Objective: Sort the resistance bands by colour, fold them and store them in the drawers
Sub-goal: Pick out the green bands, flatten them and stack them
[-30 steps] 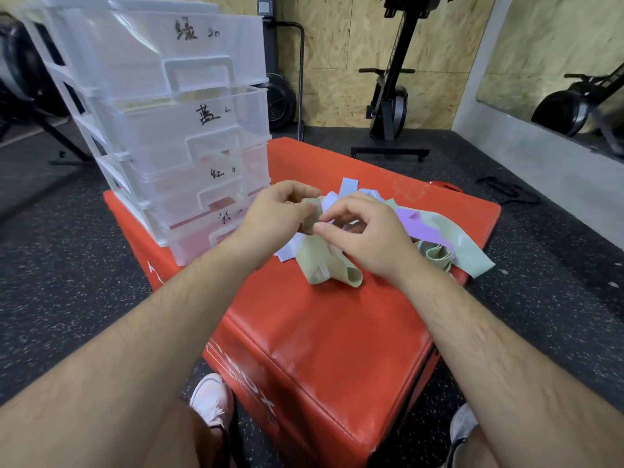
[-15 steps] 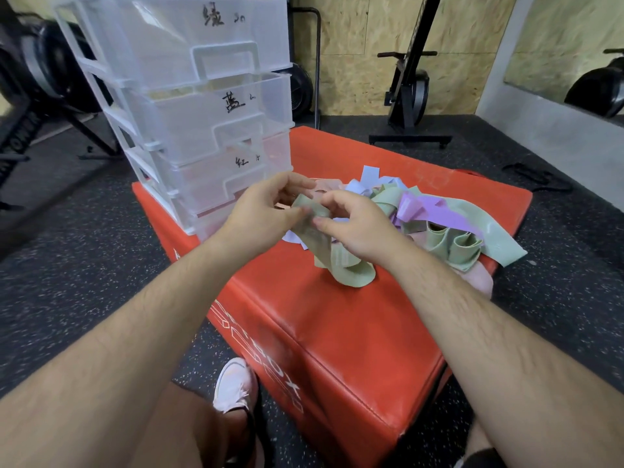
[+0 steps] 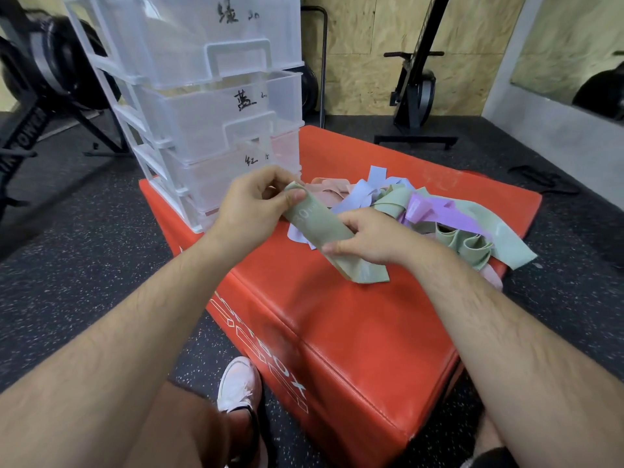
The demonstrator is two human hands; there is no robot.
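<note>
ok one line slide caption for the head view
A green band held between left hand and right hand over the red box, beside clear drawers and unsorted bands.

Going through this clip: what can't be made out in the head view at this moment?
All in the head view:
- Lowest drawer: its label is hidden behind the left hand.
- Green band: partly covered by the right hand.
- Pile of bands: overlapping, so the count is unclear.
- Drawer unit: top cut off by the frame edge; cloudy plastic blurs the contents.
</note>
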